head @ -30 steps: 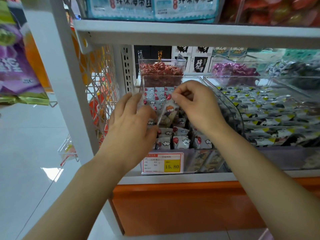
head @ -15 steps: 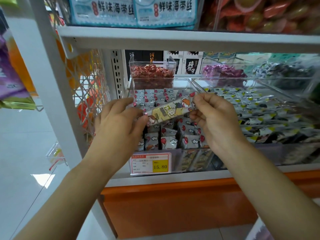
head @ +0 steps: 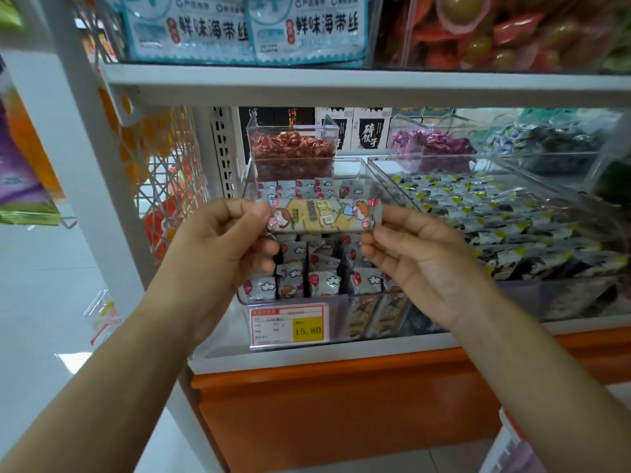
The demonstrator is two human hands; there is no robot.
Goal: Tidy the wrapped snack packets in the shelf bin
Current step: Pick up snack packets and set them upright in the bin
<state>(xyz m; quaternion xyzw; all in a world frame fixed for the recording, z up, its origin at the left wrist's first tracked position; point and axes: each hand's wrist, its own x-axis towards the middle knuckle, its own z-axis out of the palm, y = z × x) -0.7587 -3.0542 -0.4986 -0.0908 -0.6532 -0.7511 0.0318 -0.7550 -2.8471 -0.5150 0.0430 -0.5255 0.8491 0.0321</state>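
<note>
A long wrapped snack packet (head: 322, 216) with cartoon figures and a yellow panel is held level above the clear shelf bin (head: 341, 314). My left hand (head: 222, 249) pinches its left end and my right hand (head: 415, 254) pinches its right end. Below it, several small grey packets (head: 322, 281) with red dots and white clouds stand in rows inside the bin. Both hands hide part of those rows.
A price tag (head: 289, 326) reading 15.80 is clipped to the bin's front. A small bin of red sweets (head: 292, 151) stands behind, and a wide bin of dark packets (head: 495, 213) lies right. The upper shelf edge (head: 341, 85) runs overhead; a wire rack (head: 164, 186) hangs left.
The long packet came up out of the bin, went from upright to tilted to level, and is now stretched between both hands. The camera moved closer.
</note>
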